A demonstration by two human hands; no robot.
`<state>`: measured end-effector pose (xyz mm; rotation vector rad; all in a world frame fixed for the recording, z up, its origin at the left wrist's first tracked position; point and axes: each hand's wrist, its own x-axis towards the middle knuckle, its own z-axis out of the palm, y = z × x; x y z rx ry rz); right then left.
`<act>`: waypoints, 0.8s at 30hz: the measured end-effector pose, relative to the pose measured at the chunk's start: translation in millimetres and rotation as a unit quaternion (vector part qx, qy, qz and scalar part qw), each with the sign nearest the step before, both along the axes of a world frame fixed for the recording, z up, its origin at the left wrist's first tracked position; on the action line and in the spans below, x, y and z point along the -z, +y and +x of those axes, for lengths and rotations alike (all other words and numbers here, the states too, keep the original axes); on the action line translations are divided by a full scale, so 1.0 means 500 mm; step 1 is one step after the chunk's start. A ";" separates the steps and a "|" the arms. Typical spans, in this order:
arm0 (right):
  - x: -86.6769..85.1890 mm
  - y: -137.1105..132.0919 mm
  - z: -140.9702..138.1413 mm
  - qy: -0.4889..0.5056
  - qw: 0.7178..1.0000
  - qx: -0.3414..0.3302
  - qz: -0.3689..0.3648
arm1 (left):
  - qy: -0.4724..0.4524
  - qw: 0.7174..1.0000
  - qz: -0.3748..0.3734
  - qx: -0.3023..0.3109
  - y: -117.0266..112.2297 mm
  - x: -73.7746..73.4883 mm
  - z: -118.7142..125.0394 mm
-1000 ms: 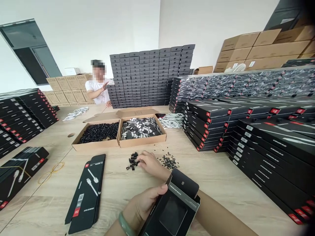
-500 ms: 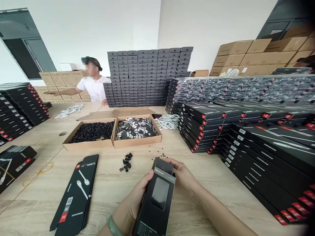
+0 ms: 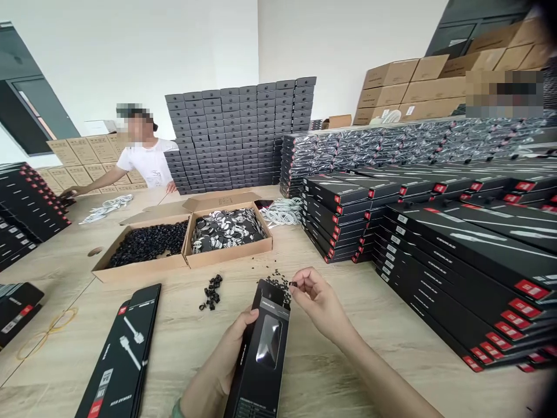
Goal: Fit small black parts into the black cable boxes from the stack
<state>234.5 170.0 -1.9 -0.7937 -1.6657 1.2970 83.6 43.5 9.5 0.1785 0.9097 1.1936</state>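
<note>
My left hand (image 3: 228,348) is wrapped round a long black packaging box (image 3: 256,386) with a clear window, tilted with its top flap end away from me. Just right of that flap, my right hand (image 3: 324,305) pinches a small black piece (image 3: 293,284) between thumb and fingertips. Tiny black bits (image 3: 277,277) lie scattered on the table behind the box's end. To the left sits a small pile of black plastic clips (image 3: 212,293). Flattened black cable boxes (image 3: 119,360) are stacked left of my left hand.
Two open cartons stand ahead: one of black plastic parts (image 3: 148,242), one of black-and-white discs (image 3: 228,229). Stacked black boxes (image 3: 435,255) rise on the right, grey boxes (image 3: 239,133) behind. White cables (image 3: 282,212) and yellow rubber bands (image 3: 47,334) lie about. A co-worker (image 3: 148,159) stands far left.
My right hand has come away from the box's top end and now pinches a small black piece. The view has swung right. The co-worker's outstretched arm is lower.
</note>
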 end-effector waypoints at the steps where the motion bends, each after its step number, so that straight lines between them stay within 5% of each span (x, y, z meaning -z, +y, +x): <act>1: -0.001 -0.004 -0.001 -0.006 1.000 -0.018 -0.002 | 0.017 1.000 0.022 -0.007 -0.001 -0.002 0.001; 6: -0.008 -0.022 -0.007 -0.017 0.997 -0.068 -0.039 | 0.093 0.985 0.146 -0.028 0.000 -0.003 0.003; 13: -0.021 -0.041 0.004 -0.107 0.988 -0.058 0.096 | 0.121 0.974 0.189 0.007 -0.004 0.003 0.000; 24: -0.036 -0.055 -0.011 -0.020 0.998 -0.054 -0.020 | 0.140 0.971 0.192 0.004 -0.014 0.003 0.007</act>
